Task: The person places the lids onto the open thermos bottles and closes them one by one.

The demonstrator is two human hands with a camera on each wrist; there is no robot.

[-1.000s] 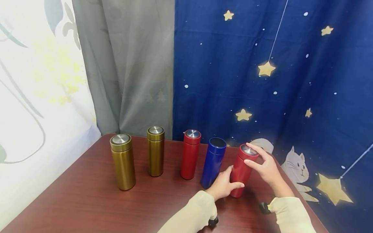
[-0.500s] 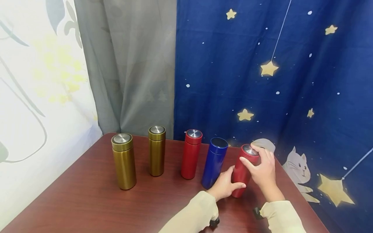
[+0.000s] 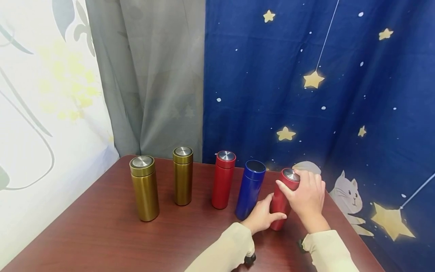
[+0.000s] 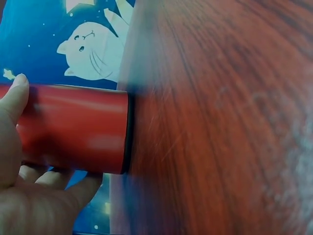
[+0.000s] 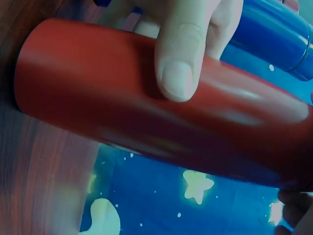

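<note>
At the right end of the row, a red thermos flask (image 3: 279,201) with a silver-topped lid (image 3: 291,174) stands on the table. My left hand (image 3: 261,217) grips its body low down, thumb in front and fingers behind. In the right wrist view the thumb of that left hand (image 5: 182,58) lies across the red flask (image 5: 112,88). My right hand (image 3: 308,196) holds the lid from the right, its thumb on the near side and fingers over the far rim. In the left wrist view the red flask's base (image 4: 110,132) meets the tabletop.
Close to the left hand stands a blue flask (image 3: 249,196). Farther left are another red flask (image 3: 222,185) and two gold flasks (image 3: 182,183), all upright with lids on. The wooden table (image 3: 129,245) ends at a starry blue curtain (image 3: 258,94) behind.
My right hand has turned around the lid, its thumb shifting left and its fingers gathering at the far right rim. The left hand keeps its grip and the flask stays in place.
</note>
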